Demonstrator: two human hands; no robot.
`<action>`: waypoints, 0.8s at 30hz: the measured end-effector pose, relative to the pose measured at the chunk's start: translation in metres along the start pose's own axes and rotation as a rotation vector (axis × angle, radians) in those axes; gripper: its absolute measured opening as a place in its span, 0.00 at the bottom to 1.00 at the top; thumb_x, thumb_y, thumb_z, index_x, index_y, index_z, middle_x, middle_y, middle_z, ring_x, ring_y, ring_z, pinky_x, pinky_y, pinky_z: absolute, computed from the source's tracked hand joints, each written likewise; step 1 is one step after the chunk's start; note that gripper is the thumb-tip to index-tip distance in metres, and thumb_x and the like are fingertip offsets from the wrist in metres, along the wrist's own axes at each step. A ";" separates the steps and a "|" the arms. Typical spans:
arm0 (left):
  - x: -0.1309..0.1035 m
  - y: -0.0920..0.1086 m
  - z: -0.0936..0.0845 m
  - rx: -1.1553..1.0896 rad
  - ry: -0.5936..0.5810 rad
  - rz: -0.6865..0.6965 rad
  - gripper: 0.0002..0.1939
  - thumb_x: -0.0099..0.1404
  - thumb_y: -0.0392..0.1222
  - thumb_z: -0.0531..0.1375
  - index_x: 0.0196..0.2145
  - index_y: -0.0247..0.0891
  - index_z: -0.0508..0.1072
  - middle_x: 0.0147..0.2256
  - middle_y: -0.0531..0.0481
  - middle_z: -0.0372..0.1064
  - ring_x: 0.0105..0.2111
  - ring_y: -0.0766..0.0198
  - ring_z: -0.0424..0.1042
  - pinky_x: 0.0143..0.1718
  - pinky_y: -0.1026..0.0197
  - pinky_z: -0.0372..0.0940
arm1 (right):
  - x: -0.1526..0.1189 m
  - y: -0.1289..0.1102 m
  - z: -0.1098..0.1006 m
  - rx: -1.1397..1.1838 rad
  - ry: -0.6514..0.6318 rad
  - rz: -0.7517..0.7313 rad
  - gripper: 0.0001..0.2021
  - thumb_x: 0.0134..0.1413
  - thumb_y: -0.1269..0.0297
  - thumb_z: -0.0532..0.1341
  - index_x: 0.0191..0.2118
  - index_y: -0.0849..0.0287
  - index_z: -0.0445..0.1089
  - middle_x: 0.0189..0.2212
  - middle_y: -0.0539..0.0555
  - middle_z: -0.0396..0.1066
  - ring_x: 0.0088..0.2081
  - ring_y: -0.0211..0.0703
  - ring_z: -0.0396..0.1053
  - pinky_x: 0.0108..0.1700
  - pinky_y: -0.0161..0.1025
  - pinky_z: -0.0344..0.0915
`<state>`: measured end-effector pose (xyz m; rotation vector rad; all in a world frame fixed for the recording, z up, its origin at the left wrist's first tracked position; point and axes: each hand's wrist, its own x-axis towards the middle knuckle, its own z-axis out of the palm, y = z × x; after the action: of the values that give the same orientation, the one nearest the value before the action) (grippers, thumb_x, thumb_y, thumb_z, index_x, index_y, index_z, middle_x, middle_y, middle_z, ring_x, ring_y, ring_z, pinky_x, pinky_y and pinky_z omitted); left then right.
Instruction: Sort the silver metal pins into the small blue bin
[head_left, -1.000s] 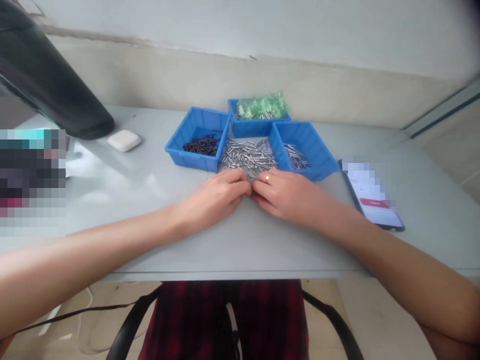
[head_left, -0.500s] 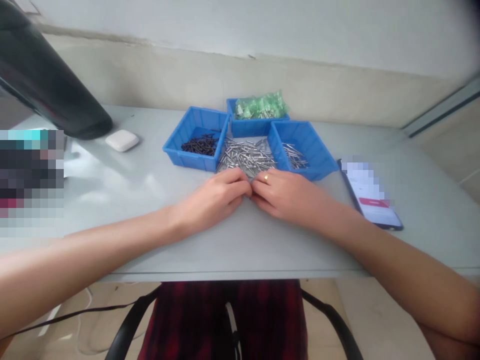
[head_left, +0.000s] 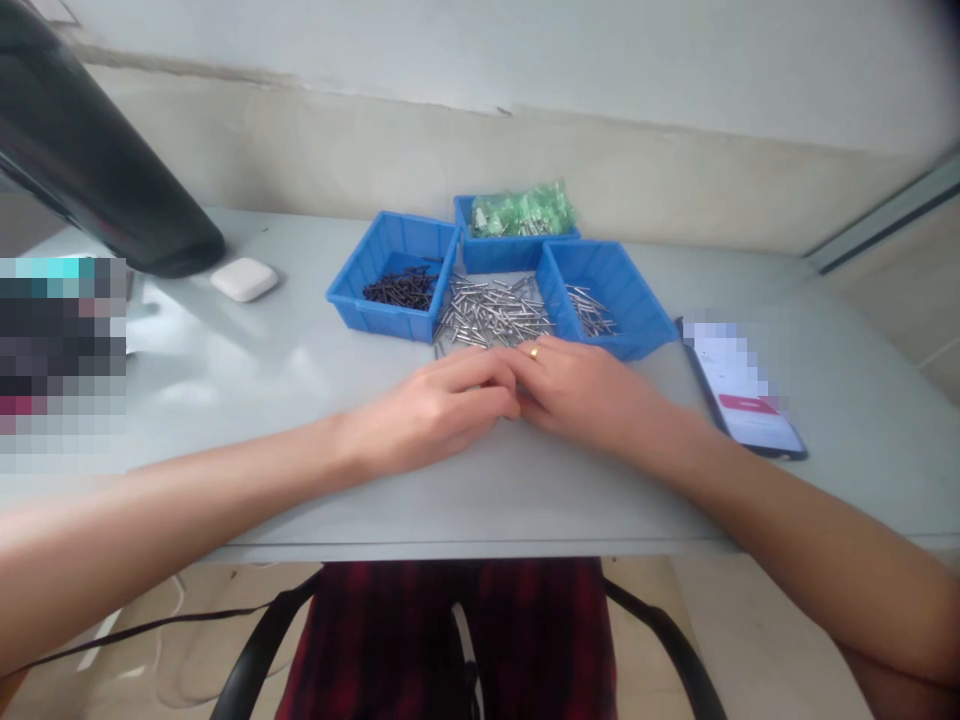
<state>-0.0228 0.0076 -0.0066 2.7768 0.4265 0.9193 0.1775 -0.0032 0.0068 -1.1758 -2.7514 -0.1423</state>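
My left hand (head_left: 442,410) and my right hand (head_left: 566,390) meet over the near edge of a pile of thin silver metal pins, perhaps rivets (head_left: 491,308). The fingers of both hands are bent and closed together, fingertips touching. Whatever lies between them is hidden. A gold ring is on a right finger. Left of the pile stands a blue bin (head_left: 386,322) with dark screw-like pieces (head_left: 401,290). Another blue bin (head_left: 637,300) on the right holds more silver pins (head_left: 590,312).
Behind the pile, a third blue bin (head_left: 499,255) carries a green plastic bag (head_left: 525,212) of parts. A phone (head_left: 742,390) lies at the right. Further left are a white case (head_left: 244,280) and a large dark cylinder (head_left: 112,160). The wall closes off the back.
My left hand has shifted slightly right and toward me, its fingers now overlapping those of my right hand. The right hand has barely moved; bins and pile look the same.
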 end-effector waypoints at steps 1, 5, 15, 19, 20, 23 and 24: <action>0.000 0.001 -0.001 0.004 -0.012 0.017 0.09 0.66 0.29 0.51 0.35 0.37 0.70 0.38 0.47 0.68 0.38 0.65 0.67 0.41 0.63 0.65 | 0.000 0.000 0.000 0.009 0.002 -0.009 0.06 0.60 0.69 0.53 0.40 0.60 0.67 0.32 0.54 0.70 0.35 0.43 0.65 0.34 0.37 0.55; 0.001 0.002 -0.002 -0.016 0.001 0.018 0.09 0.66 0.28 0.52 0.36 0.37 0.70 0.38 0.46 0.68 0.38 0.66 0.68 0.41 0.63 0.66 | -0.002 0.002 0.002 -0.016 0.022 -0.031 0.06 0.60 0.72 0.53 0.34 0.60 0.67 0.29 0.52 0.69 0.33 0.40 0.64 0.31 0.36 0.52; 0.008 -0.003 0.003 -0.256 0.088 -0.490 0.07 0.68 0.40 0.54 0.40 0.35 0.68 0.33 0.51 0.70 0.30 0.69 0.69 0.32 0.67 0.65 | -0.003 0.002 0.004 -0.183 0.269 -0.027 0.16 0.65 0.68 0.48 0.28 0.61 0.66 0.22 0.51 0.67 0.26 0.38 0.62 0.27 0.39 0.46; 0.010 -0.002 0.001 -0.212 0.053 -0.538 0.10 0.69 0.41 0.52 0.31 0.35 0.68 0.26 0.55 0.66 0.25 0.71 0.63 0.27 0.69 0.59 | -0.001 -0.001 0.001 -0.175 0.303 -0.043 0.18 0.66 0.65 0.47 0.26 0.60 0.66 0.21 0.51 0.67 0.25 0.37 0.63 0.27 0.38 0.48; 0.011 -0.002 0.001 -0.187 0.046 -0.541 0.13 0.69 0.41 0.51 0.28 0.35 0.66 0.23 0.56 0.64 0.23 0.72 0.60 0.26 0.69 0.57 | -0.001 -0.002 0.000 -0.175 0.305 -0.049 0.18 0.66 0.65 0.47 0.26 0.60 0.66 0.21 0.51 0.68 0.26 0.37 0.63 0.27 0.38 0.49; 0.011 -0.003 -0.001 -0.149 0.024 -0.528 0.17 0.69 0.40 0.51 0.22 0.35 0.60 0.20 0.57 0.56 0.21 0.73 0.54 0.23 0.68 0.52 | -0.002 -0.002 -0.002 -0.174 0.319 -0.060 0.17 0.66 0.65 0.48 0.26 0.60 0.66 0.21 0.50 0.68 0.25 0.37 0.64 0.28 0.38 0.50; 0.011 -0.004 -0.001 -0.153 0.022 -0.517 0.18 0.70 0.40 0.50 0.22 0.35 0.59 0.20 0.58 0.56 0.21 0.73 0.54 0.23 0.68 0.51 | -0.002 -0.002 -0.002 -0.170 0.326 -0.061 0.17 0.65 0.65 0.48 0.26 0.60 0.66 0.21 0.50 0.68 0.25 0.37 0.64 0.28 0.38 0.51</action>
<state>-0.0156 0.0150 -0.0002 2.3417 0.9724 0.8114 0.1772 -0.0065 0.0089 -1.0019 -2.5252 -0.5346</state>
